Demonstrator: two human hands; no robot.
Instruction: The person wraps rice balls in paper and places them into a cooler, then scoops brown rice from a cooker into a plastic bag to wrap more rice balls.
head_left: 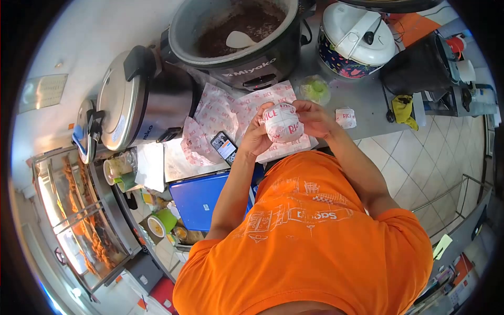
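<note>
Between my two hands is a rounded paper-wrapped rice packet (283, 124), white with red "RICE" print, held above the counter. My left hand (255, 135) closes around its left side. On the upper right of the packet, the fingers of my right hand (313, 116) press against the paper. Beneath lie printed wrapping sheets (215, 113) spread on the counter. A phone (224, 147) with a lit screen rests on them, left of my left hand. A small wrapped packet (345, 118) sits on the counter to the right of my right hand.
A large open Miyako cooker (252, 65) holds dark brown contents and a white paddle (240, 40). Another lidded cooker (152, 100) stands left, a floral one (349, 42) at back right. A green item in clear plastic (315, 89) and a yellow cloth (404, 110) lie nearby.
</note>
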